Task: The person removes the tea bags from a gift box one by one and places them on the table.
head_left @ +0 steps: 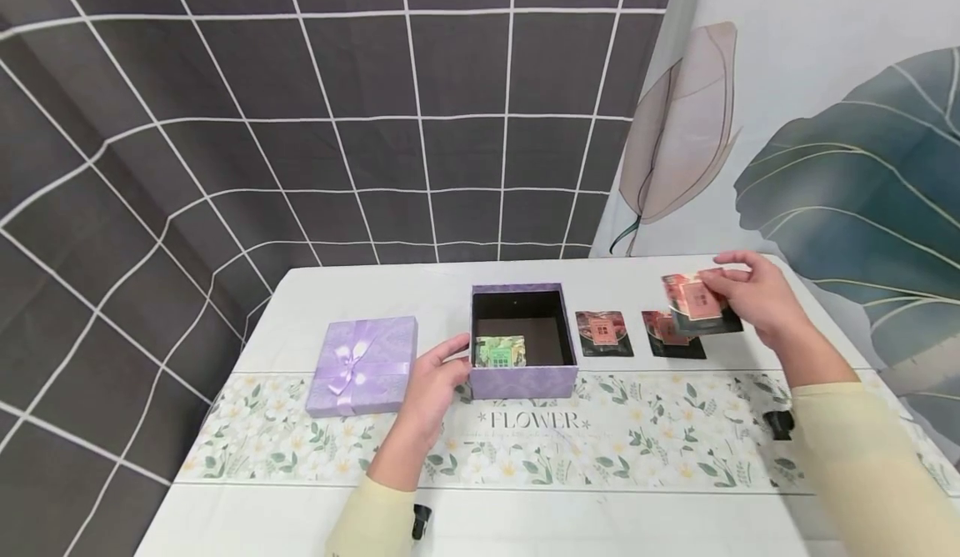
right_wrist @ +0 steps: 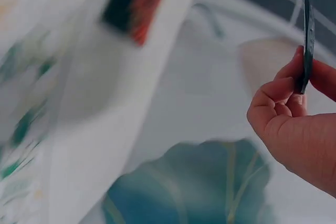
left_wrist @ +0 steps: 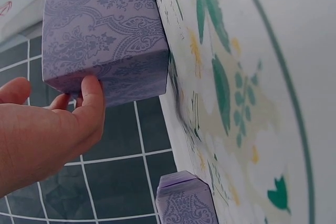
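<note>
In the head view a purple patterned box (head_left: 522, 383) stands uncovered, with a green sachet (head_left: 501, 352) inside it. My left hand (head_left: 438, 378) touches the box's left side; the left wrist view shows its fingertips (left_wrist: 91, 85) against the patterned wall and the thumb apart from it. At the right, my right hand (head_left: 757, 290) pinches a red and black sachet (head_left: 699, 300) above the table, seen edge-on in the right wrist view. A similar sachet (head_left: 663, 342) lies partly hidden below it. Another red and black sachet (head_left: 603, 334) lies just right of the box.
A purple lid (head_left: 362, 365) with a ribbon bow lies left of the box. The white table (head_left: 525, 515) carries a floral strip printed "FLOWER". A dark grid cloth (head_left: 337, 165) hangs behind, with a leaf-print cloth (head_left: 825, 123) at the right.
</note>
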Action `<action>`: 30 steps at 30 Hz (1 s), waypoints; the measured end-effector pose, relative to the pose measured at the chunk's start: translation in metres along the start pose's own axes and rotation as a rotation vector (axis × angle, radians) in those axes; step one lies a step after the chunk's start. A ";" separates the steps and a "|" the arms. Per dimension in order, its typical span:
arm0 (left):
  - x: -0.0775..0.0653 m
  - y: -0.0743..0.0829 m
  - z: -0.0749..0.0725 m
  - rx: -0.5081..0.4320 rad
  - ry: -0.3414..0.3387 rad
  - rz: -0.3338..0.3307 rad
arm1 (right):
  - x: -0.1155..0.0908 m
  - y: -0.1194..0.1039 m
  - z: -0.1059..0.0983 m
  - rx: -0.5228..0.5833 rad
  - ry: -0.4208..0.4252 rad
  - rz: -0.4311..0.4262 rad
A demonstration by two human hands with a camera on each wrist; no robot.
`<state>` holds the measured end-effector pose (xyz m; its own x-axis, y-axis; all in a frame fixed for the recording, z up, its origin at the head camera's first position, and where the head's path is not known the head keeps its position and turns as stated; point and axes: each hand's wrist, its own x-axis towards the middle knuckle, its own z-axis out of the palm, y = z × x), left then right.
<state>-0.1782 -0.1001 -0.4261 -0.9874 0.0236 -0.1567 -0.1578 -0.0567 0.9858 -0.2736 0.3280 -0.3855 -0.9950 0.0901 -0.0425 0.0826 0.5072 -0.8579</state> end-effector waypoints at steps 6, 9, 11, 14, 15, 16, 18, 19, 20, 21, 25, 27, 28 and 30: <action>0.000 0.001 0.001 -0.002 0.000 0.003 | 0.008 0.036 -0.030 -0.160 -0.001 0.115; 0.001 0.001 0.001 -0.007 0.002 -0.003 | 0.014 0.047 -0.039 -0.188 0.000 0.154; 0.001 0.000 0.001 -0.009 0.002 -0.004 | 0.017 0.053 -0.043 -0.214 -0.002 0.166; 0.001 0.000 0.001 -0.019 0.000 -0.007 | 0.022 0.065 -0.046 -0.262 -0.004 0.167; 0.001 0.000 0.001 -0.021 -0.002 -0.008 | 0.024 0.069 -0.047 -0.275 -0.004 0.167; 0.001 0.000 0.001 -0.025 -0.004 -0.009 | 0.025 0.073 -0.047 -0.291 -0.002 0.165; 0.001 0.001 0.001 -0.025 -0.004 -0.009 | 0.028 0.082 -0.047 -0.314 -0.001 0.176; 0.001 0.001 0.001 -0.025 -0.004 -0.009 | 0.029 0.086 -0.047 -0.326 0.001 0.184; 0.001 0.001 0.001 -0.024 -0.005 -0.010 | 0.030 0.090 -0.047 -0.336 0.005 0.194; 0.001 0.001 0.001 -0.024 -0.006 -0.011 | 0.031 0.094 -0.047 -0.344 0.008 0.204; 0.000 0.002 0.002 -0.029 -0.010 -0.016 | 0.033 0.105 -0.045 -0.369 0.031 0.237; 0.000 0.002 0.002 -0.035 -0.011 -0.016 | 0.033 0.107 -0.043 -0.383 0.046 0.247; 0.001 0.002 0.002 -0.036 -0.011 -0.014 | 0.032 0.107 -0.041 -0.389 0.053 0.250; 0.001 0.002 0.002 -0.040 -0.011 -0.012 | 0.031 0.108 -0.039 -0.400 0.066 0.257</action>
<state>-0.1793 -0.0982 -0.4240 -0.9852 0.0355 -0.1676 -0.1703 -0.0961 0.9807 -0.2934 0.4186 -0.4596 -0.9348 0.3037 -0.1841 0.3537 0.7503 -0.5586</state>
